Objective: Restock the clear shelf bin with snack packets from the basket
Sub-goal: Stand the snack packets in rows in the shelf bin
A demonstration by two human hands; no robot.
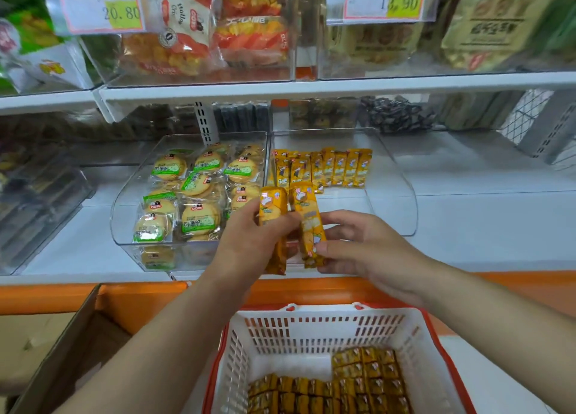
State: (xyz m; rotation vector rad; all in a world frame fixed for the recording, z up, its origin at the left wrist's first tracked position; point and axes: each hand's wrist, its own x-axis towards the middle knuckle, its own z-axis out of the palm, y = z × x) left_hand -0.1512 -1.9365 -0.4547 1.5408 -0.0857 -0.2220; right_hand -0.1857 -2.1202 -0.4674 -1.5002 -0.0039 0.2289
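My left hand (249,242) grips a long yellow snack packet (273,208) upright. My right hand (358,245) pinches a second yellow snack packet (307,223) right beside it. Both packets hover in front of the clear shelf bin (396,192), which holds a row of the same yellow packets (324,169) standing at its back. Below my arms sits a white basket (311,332) with red trim, and several yellow packets (352,382) lie stacked on its bottom.
Left of the target bin stands another clear bin (124,226) full of round biscuit packs. The upper shelf carries bins of snacks with price tags. An open cardboard box (62,351) stands at the lower left. The shelf's orange edge (46,298) runs across.
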